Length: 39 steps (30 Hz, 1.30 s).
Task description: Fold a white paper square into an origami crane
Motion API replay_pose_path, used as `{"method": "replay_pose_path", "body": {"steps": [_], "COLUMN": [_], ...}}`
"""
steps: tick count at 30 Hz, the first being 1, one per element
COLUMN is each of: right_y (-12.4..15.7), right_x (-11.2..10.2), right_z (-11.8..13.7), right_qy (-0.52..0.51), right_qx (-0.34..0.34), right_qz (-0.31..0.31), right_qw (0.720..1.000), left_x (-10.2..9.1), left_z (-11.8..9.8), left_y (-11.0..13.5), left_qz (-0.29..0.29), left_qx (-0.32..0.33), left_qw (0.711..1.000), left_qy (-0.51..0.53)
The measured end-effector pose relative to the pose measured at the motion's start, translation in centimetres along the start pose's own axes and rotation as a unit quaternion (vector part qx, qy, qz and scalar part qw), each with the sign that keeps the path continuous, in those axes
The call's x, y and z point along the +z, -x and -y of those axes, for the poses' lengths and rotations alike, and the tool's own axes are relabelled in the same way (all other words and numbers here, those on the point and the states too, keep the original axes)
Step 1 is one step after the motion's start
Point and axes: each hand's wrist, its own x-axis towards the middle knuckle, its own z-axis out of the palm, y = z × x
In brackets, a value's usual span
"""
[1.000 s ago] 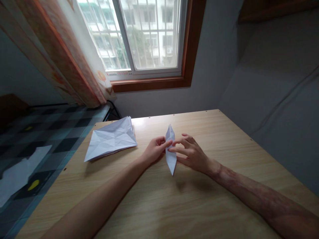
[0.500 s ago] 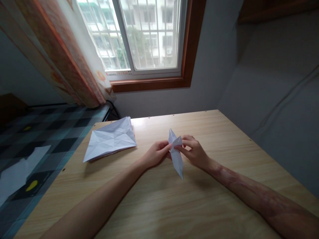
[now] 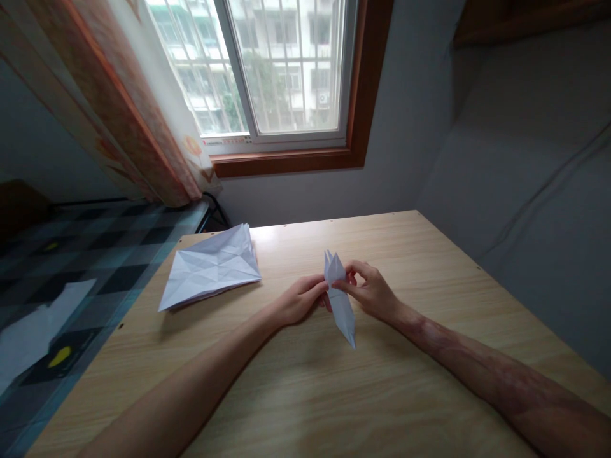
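Between my hands, above the wooden table [image 3: 410, 381], is a folded white paper [image 3: 342, 313], long and narrow with pointed ends. Its lower tip points towards me, and several points stand up at its far end. My left hand [image 3: 303, 298] pinches its left edge, thumb on top and the other fingers partly hidden behind. On the right side, my right hand [image 3: 370, 289] grips it near the upper flap, the thumb lying across the paper's front and the fingers curled behind.
A stack of creased white paper sheets [image 3: 212, 267] lies at the table's back left. Left of the table is a bed with a checked cover [image 3: 143, 261], with more white paper [image 3: 48, 324] on it. A window [image 3: 291, 70] and a curtain [image 3: 119, 95] are behind.
The right-hand upper flap, which leaned out to the right, now stands more upright beside the other points. My right thumb has shifted slightly down the paper.
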Motion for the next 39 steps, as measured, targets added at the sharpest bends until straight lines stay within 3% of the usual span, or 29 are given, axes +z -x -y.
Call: {"method": "replay_pose_path", "body": {"steps": [7, 12, 17, 20, 27, 33, 39], "right_y": [0.0, 0.2, 0.4, 0.5, 0.2, -0.1, 0.0], "right_x": [0.1, 0.3, 0.4, 0.4, 0.9, 0.6, 0.1], "right_z": [-0.3, -0.9, -1.0, -1.2, -2.5, -2.2, -1.5], "right_qy": [-0.031, -0.091, -0.109, -0.116, -0.199, -0.201, -0.163], "right_qx": [0.004, 0.038, 0.063, 0.066, 0.124, 0.137, 0.118], "right_qz": [0.013, 0.031, 0.037, 0.036, -0.033, 0.062, 0.052], "right_qw": [0.999, 0.995, 0.991, 0.99, 0.972, 0.968, 0.978], "left_x": [0.0, -0.1, 0.0, 0.3, 0.1, -0.2, 0.3], "left_z": [0.7, 0.2, -0.7, -1.0, -0.5, -0.6, -0.6], "left_y": [0.0, 0.2, 0.5, 0.6, 0.5, 0.7, 0.4], "left_qz": [-0.025, -0.012, 0.027, 0.022, 0.025, 0.045, -0.028], "left_qx": [0.01, 0.01, 0.064, 0.076, 0.061, 0.044, 0.058], "left_qw": [0.999, 0.997, 0.986, 0.977, 0.979, 0.98, 0.975], "left_qy": [-0.04, -0.081, -0.15, -0.196, -0.192, -0.191, -0.213]}}
